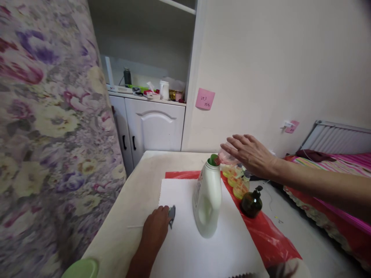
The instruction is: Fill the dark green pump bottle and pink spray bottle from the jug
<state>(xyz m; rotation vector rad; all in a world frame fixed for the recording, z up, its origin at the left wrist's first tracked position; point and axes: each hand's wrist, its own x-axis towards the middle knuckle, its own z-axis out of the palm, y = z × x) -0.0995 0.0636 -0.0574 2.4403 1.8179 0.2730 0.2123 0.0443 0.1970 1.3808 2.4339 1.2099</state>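
Note:
A pale green-white jug (pixel 209 200) with a built-in handle stands upright on a white sheet (pixel 179 193). A green piece like a funnel or spout (pixel 213 159) sits in its mouth. My right hand (pixel 251 154) reaches in from the right, fingers curved over a clear pinkish container (pixel 228 157) tilted toward the green piece; my thumb is hidden. Lower left, beside the jug, my left hand (pixel 156 227) is closed on a small grey piece (pixel 172 215), mostly covered by the fingers. A thin white stick (pixel 135 226) lies left of that hand.
Several clear bottles with yellow-orange contents (pixel 240 189) and a dark pump bottle (pixel 251 202) stand on red plastic (pixel 271 235) to the right. A green bowl-like thing (pixel 82 268) is at lower left. Floral curtain (pixel 52 123) hangs left; a bed (pixel 342 162) stands right.

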